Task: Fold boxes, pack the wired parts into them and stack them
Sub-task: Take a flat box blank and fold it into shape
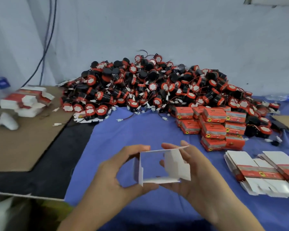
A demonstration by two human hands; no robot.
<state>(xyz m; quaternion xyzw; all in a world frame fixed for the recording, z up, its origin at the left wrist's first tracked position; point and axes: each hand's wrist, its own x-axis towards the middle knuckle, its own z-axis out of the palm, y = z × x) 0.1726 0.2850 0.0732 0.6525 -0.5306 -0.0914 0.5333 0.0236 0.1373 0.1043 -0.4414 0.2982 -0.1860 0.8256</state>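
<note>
You hold an unfolded box (160, 165) above the blue cloth (123, 130), at the middle of the view toward six o'clock. It is squared open into a sleeve, so you look straight through it to the cloth beneath.

Judge it as thin printed card: very light, springy along its creases, and easy to dent or tear at the flap roots. Take it by the side walls near the corners, not by the loose flaps, and squeeze only enough to keep the sleeve square.

Your left hand (117, 177) sits at nine o'clock of the box, thumb curled under the lower edge and fingers bent over the top left corner, clamped on the left wall. Your right hand (195, 177) sits at three o'clock, fingers (169, 146) reaching over the top edge from behind and the thumb tucked inside beside a white flap (175, 164) that stands inward. Both hands are closed on the card; neither is free.

The heap of wired parts (157, 87) lies at twelve o'clock, well apart from your hands. The finished red boxes (213, 125) are stacked at two o'clock, and the flat blanks (260, 170) lie at three o'clock, near your right wrist. More blanks (27, 100) rest on the brown cardboard (23, 144) at ten o'clock.

The end flaps look not yet tucked.
</note>
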